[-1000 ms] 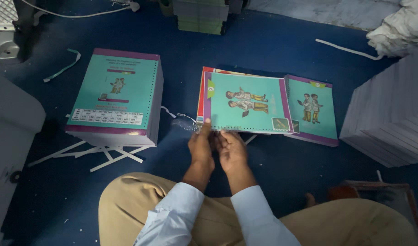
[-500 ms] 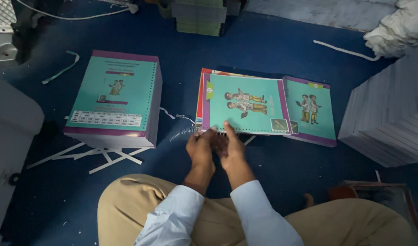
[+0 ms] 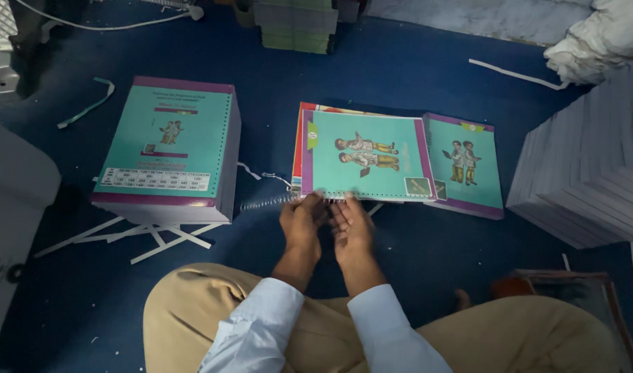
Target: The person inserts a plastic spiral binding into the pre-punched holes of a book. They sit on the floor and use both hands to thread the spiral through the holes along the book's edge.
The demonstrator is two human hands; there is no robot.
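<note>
Both hands have crept a little nearer the booklet's near edge since the earlier frame, and the wire coil now sticks out further to the left. That teal booklet (image 3: 363,157) lies flat on the blue floor (image 3: 413,242), just beyond the fingertips, its punched near edge touching them. Left hand (image 3: 301,222) curls loosely, fingers pinching the spiral coil (image 3: 266,202) at the booklet's near left corner. Right hand (image 3: 351,228) is half open, fingers bent onto the same edge; whether it grips the coil I cannot tell. A second teal booklet (image 3: 465,164) lies just right, partly under the first. Far left stands a tall stack of teal booklets (image 3: 166,145), with white paper strips (image 3: 144,235) near it
</note>
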